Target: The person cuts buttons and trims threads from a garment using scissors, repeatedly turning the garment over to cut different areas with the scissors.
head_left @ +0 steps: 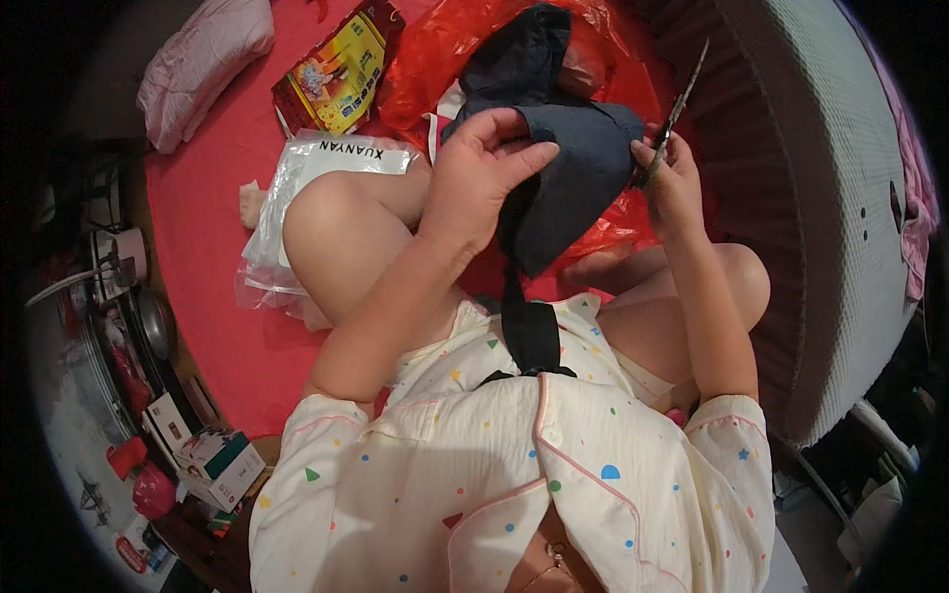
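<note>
A piece of dark navy cloth (pixel 575 173) is stretched between my two hands above my lap. My left hand (pixel 479 176) is closed on its left upper edge, pinching it between thumb and fingers. Scissors (pixel 676 111) are in my right hand (pixel 674 188), their blades pointing up and away from me. The fingers of that hand sit right at the cloth's right edge. More dark cloth (pixel 516 54) lies beyond, on a red plastic bag (pixel 425 69). Below the stretched piece, a black strip (pixel 529 336) runs down over my lap.
Left of the bag lie a yellow and red printed packet (pixel 344 74) and a clear plastic bag with white panel (pixel 336 158). A pink bundle (pixel 203 69) rests at the far left of the red sheet (pixel 213 287). A padded side (pixel 820 198) rises at right; boxes (pixel 222 465) stand lower left.
</note>
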A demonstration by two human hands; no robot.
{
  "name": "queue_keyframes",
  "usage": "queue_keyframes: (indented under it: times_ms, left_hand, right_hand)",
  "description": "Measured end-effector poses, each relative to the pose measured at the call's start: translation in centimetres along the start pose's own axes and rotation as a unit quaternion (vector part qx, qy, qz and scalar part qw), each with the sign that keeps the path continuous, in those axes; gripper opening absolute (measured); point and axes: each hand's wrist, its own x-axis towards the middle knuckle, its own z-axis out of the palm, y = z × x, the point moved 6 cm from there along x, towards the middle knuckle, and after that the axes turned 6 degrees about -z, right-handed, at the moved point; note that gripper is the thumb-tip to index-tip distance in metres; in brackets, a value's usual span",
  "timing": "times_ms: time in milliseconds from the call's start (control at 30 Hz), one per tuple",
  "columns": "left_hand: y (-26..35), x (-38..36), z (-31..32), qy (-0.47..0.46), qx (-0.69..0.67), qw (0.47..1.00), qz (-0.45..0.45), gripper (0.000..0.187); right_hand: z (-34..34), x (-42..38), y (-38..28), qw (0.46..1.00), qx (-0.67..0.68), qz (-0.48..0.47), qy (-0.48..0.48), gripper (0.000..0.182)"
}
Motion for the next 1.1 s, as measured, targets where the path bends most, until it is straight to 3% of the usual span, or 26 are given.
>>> queue_keyframes:
  times_ms: [33,67,133,167,233,300,367,400,433,467,567,600,633,700,733,800,1100]
  left_hand:
    - [0.5,0.2,-0.4,0.021,-0.004,0.999,0.029,0.038]
    - [0.7,0.4,-0.4,0.011,-0.024,0.999,0.029,0.038]
    - [1.5,0.3,0.1,0.007,-0.026,0.999,0.035,0.035]
    - [1.8,0.3,0.2,0.004,-0.028,0.999,0.041,0.033]
    - [1.6,0.4,-0.3,0.003,-0.011,0.999,0.033,0.028]
    - [1.6,0.4,-0.4,0.002,0.006,1.0,0.026,0.024]
    - [2.5,0.0,-0.2,0.042,0.179,0.979,0.082,0.02]
    - [2.6,0.0,-0.1,0.043,0.181,0.979,0.081,0.02]
    - [4.2,-0.7,0.5,0.085,0.349,0.906,0.223,0.02]
    - [5.3,-1.6,1.8,0.121,0.497,0.784,0.353,0.021]
    - [6.0,-1.9,3.5,0.076,0.508,0.743,0.429,0.024]
    - [5.6,-1.2,3.6,0.016,0.466,0.784,0.409,0.02]
    - [5.2,-1.0,3.6,0.016,0.466,0.785,0.408,0.02]
    - [3.2,0.5,2.5,0.001,0.406,0.875,0.263,0.019]
    - [2.9,0.7,2.4,0.0,0.405,0.876,0.263,0.019]
    - [1.6,1.5,2.3,-0.04,0.344,0.921,0.18,0.021]
    - [-0.4,2.4,2.3,-0.075,0.175,0.978,0.081,0.031]
  right_hand:
    - [0.0,-0.2,-0.6,0.996,-0.081,-0.016,0.025,0.041]
    - [0.0,0.0,-0.8,0.996,-0.08,-0.017,0.026,0.041]
    - [0.6,0.2,-2.9,0.965,-0.198,-0.171,0.004,0.04]
    - [0.7,0.2,-3.2,0.965,-0.199,-0.172,0.004,0.04]
    - [1.5,-0.3,-5.7,0.934,-0.211,-0.287,0.014,0.039]
    - [2.3,-0.9,-7.1,0.939,-0.191,-0.286,0.008,0.039]
    - [3.7,-1.5,-7.4,0.962,-0.105,-0.237,-0.085,0.043]
    - [4.1,-1.5,-7.1,0.962,-0.103,-0.236,-0.085,0.043]
    - [5.0,-1.7,-6.7,0.964,-0.068,-0.224,-0.13,0.047]
    - [5.9,-2.0,-6.3,0.961,-0.033,-0.212,-0.173,0.051]
    - [7.2,-2.6,-5.8,0.963,0.008,-0.169,-0.211,0.059]
    - [7.3,-2.6,-5.7,0.962,-0.001,-0.175,-0.21,0.063]
    - [7.3,-2.6,-5.6,0.962,-0.001,-0.174,-0.21,0.063]
    - [7.2,-2.6,-6.0,0.961,-0.027,-0.198,-0.19,0.065]
    - [7.2,-2.5,-5.9,0.962,-0.028,-0.197,-0.189,0.065]
    - [7.2,-2.5,-6.0,0.958,-0.033,-0.219,-0.184,0.065]
    - [7.1,-2.3,-5.7,0.954,-0.12,-0.238,-0.137,0.056]
